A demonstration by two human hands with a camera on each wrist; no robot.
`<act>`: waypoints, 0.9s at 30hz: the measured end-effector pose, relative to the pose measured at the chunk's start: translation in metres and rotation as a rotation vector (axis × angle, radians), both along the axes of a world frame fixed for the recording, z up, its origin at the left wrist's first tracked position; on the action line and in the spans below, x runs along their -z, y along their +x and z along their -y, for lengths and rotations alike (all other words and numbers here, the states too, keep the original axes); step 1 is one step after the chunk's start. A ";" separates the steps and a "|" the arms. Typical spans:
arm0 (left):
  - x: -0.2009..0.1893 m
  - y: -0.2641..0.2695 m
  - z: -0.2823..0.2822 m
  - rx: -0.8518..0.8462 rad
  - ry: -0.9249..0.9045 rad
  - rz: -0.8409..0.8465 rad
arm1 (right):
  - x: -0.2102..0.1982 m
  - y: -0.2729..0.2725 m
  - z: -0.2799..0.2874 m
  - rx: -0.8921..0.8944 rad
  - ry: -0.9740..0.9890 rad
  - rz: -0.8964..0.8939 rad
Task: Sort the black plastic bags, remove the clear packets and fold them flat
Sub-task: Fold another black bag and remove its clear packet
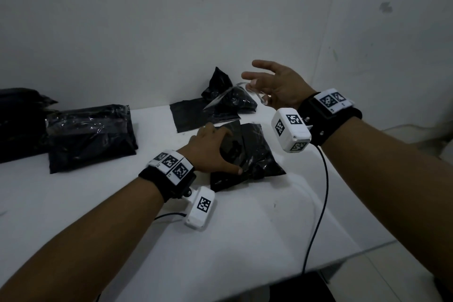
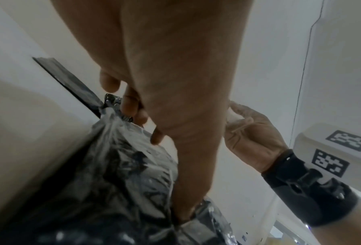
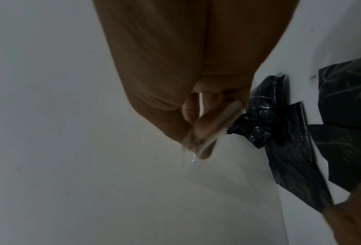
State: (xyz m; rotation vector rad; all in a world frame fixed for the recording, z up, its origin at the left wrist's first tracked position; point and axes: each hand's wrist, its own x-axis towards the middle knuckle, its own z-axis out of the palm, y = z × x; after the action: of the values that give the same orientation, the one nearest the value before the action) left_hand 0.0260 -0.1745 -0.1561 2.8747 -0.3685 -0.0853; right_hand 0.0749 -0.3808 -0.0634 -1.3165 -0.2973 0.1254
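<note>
pressing the crinkled black plastic bag (image 1: 247,154) flat on the white table (image 1: 245,228), the left hand (image 1: 208,152) lies spread; the right hand (image 1: 277,86) hovers, fingers loose, a thin clear packet (image 1: 259,98) draped below them. both look light, limp, slippery: best pinched at an edge.

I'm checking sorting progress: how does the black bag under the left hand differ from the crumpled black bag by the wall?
The black bag under the left hand lies fairly flat near the table's middle, pressed by the left hand; the crumpled black bag sticks up in a peak and nothing touches it. The first looks larger and glossy, perhaps under clear film; the second is bunched up at the back beside a clear packet near the raised right hand. Both are black plastic on the white table.
</note>
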 end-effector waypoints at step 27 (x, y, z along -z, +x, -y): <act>-0.044 0.036 -0.001 0.075 -1.205 0.259 | 0.040 -0.022 -0.004 -0.048 0.046 -0.298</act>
State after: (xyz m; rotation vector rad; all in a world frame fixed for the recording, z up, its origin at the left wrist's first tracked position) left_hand 0.0616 -0.1731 -0.1116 1.6736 -0.3850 0.3716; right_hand 0.0529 -0.3771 -0.1032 -1.2258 -0.0776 0.3493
